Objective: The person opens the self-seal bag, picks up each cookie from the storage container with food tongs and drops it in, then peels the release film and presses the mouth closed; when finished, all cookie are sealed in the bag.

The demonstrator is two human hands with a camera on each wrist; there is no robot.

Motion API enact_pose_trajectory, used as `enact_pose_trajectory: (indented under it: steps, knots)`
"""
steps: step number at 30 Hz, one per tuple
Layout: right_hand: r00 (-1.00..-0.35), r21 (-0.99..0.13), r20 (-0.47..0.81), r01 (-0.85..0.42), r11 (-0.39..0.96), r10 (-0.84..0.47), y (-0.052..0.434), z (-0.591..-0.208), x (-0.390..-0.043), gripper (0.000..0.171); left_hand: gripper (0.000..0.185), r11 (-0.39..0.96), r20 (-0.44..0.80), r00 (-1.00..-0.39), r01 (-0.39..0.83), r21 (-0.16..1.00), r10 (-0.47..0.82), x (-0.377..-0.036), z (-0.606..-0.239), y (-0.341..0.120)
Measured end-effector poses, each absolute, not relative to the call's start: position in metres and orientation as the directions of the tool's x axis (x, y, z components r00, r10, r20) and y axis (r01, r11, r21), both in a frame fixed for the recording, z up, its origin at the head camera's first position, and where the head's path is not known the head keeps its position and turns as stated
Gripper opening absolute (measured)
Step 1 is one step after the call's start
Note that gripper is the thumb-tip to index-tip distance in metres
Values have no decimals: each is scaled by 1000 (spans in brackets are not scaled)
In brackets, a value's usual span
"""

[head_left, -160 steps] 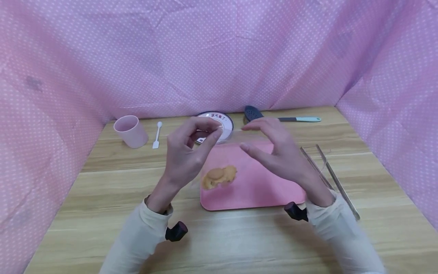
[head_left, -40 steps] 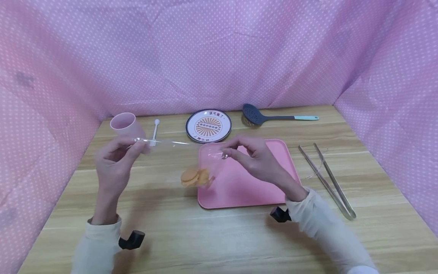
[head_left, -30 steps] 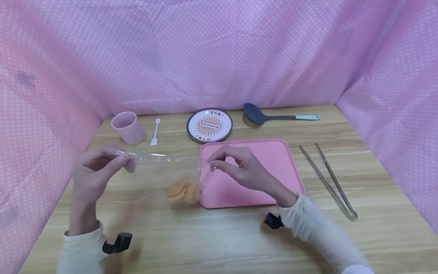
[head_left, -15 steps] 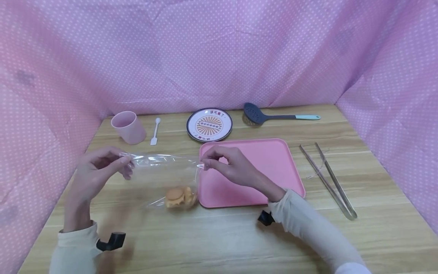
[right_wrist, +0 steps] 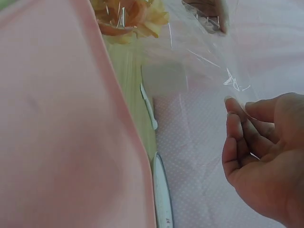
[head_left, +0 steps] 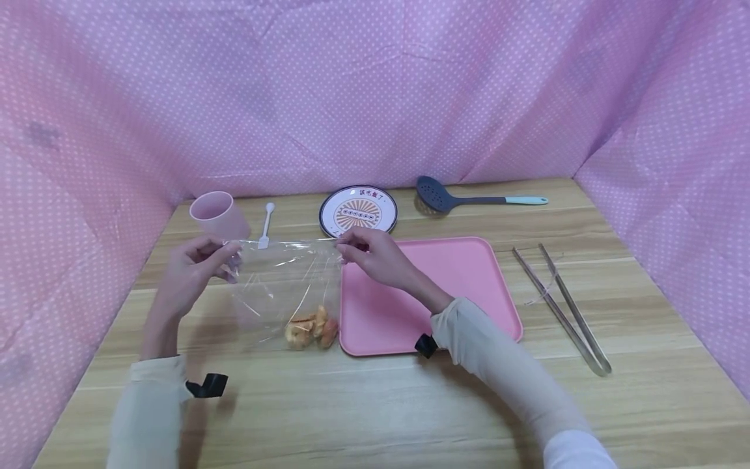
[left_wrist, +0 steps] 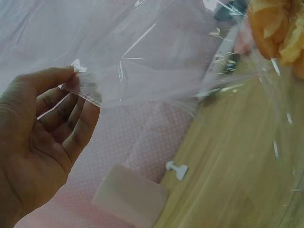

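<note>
A clear plastic bag [head_left: 281, 286] hangs between my two hands, left of the pink tray [head_left: 469, 286]. Orange biscuits [head_left: 310, 331] lie in its bottom, close to or on the wooden table. My left hand [head_left: 199, 267] pinches the bag's top left corner [left_wrist: 78, 88]. My right hand [head_left: 366, 251] pinches the top right corner [right_wrist: 235, 85]. The biscuits [left_wrist: 278, 33] show through the film in the left wrist view, and the biscuits [right_wrist: 128, 19] also appear beside the tray's edge [right_wrist: 71, 118] in the right wrist view.
A pink cup [head_left: 218, 215], a small white spoon [head_left: 266, 227] and a patterned plate [head_left: 359, 210] stand along the back. A dark slotted ladle [head_left: 469, 198] lies at the back right. Metal tongs [head_left: 562, 306] lie right of the tray. Pink dotted cloth walls the table.
Both hands carried the bag left off the tray, then raised its top edge so it hangs upright. The biscuits slid to the bottom and now lie left of the tray.
</note>
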State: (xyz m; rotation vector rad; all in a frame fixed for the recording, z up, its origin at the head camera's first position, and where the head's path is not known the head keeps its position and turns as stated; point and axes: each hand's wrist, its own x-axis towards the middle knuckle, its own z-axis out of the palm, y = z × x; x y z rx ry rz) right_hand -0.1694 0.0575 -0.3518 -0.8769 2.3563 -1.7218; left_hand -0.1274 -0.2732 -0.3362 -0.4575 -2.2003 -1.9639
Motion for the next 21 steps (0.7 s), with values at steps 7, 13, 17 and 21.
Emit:
enact_pose_trajectory:
  steps: [7, 13, 17, 21]
  knots:
    - [-872, -925, 187, -312, 218, -452, 46, -362, -188, 9, 8, 127, 243, -967, 251, 960, 70, -146, -350, -276]
    - [-908, -930, 111, -238, 280, -403, 39, -369, -199, 9, 10, 211, 168, -986, 163, 964, -7, -160, -364, -275]
    - [-923, -917, 80, -216, 336, -375, 35, -375, -206, 12, 16, 242, 125, -991, 111, 964, -44, -169, -376, -273]
    - [-934, -891, 46, -199, 409, -354, 32, -380, -211, 14, 15, 242, 91, -993, 70, 968, -78, -176, -384, -271]
